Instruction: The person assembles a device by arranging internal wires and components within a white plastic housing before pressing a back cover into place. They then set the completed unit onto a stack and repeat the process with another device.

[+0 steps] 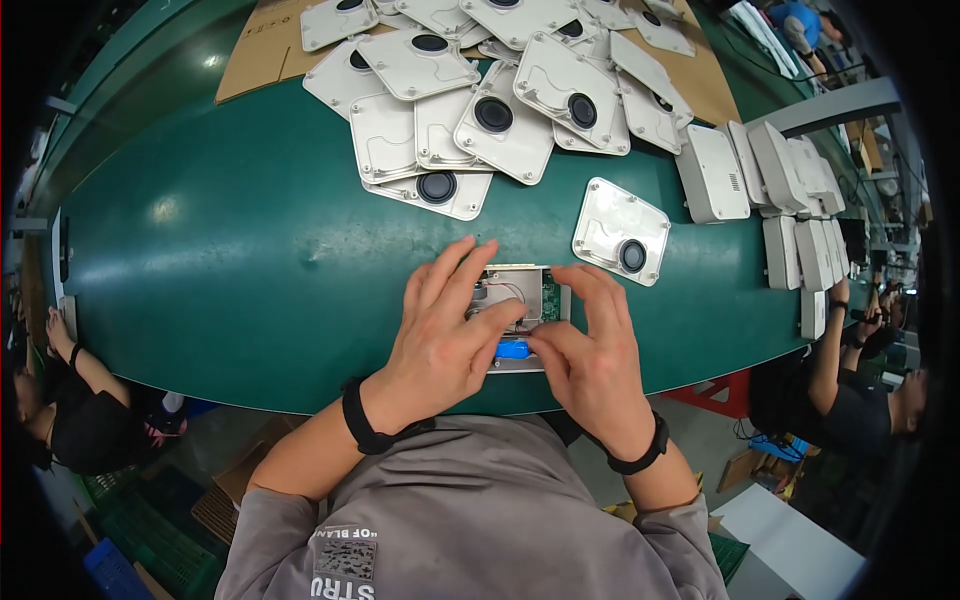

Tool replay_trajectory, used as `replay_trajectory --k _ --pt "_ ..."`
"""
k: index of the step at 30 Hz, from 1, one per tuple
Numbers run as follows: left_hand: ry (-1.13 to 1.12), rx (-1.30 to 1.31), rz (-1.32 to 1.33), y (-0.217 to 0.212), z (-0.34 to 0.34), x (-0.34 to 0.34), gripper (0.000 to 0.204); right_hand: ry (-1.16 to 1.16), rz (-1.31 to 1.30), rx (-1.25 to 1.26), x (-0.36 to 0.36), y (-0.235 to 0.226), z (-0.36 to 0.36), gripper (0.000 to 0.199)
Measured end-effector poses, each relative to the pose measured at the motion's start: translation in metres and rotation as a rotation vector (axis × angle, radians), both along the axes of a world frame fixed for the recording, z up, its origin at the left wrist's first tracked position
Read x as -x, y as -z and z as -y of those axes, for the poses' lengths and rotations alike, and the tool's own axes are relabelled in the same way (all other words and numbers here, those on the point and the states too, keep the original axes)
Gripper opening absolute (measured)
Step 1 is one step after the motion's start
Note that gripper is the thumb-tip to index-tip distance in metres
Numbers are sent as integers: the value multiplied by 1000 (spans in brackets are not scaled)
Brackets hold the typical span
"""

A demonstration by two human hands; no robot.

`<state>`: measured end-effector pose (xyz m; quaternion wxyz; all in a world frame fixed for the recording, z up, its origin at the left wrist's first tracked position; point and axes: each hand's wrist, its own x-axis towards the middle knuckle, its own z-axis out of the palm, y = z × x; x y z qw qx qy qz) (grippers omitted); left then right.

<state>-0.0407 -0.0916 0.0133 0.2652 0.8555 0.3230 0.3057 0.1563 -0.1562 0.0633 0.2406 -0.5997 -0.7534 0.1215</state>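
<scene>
An open white housing [520,287] lies on the green table close in front of me. Inside are a green circuit board [551,297] on its right side, thin wires, and a blue cylindrical battery [513,349] along the near edge. My left hand [436,325] grips the housing's left side, its thumb reaching inside over the wires. At the right side, my right hand [598,345] is closed about the housing, with fingers at the far corner and the thumb beside the battery's right end. My fingers hide parts of the interior.
A white cover with a black round speaker [632,256] lies beyond my right hand. Many similar covers [495,130] are heaped on cardboard [262,65] at the far side. White closed boxes [712,175] stand in rows at the right. People sit at both sides.
</scene>
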Motion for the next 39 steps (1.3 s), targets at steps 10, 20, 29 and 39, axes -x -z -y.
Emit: replay_trajectory --k 10,20,29,39 --pt "2 -7 37 4 0 1 30 132 35 -19 18 2 -12 17" --pt "-2 -8 33 1 0 1 28 84 273 195 13 -16 -32 30" --pt "-2 1 54 4 1 3 30 -332 313 187 -16 -56 -10 26" --pt "-12 1 67 4 0 3 29 -605 606 39 -17 -57 -22 18"
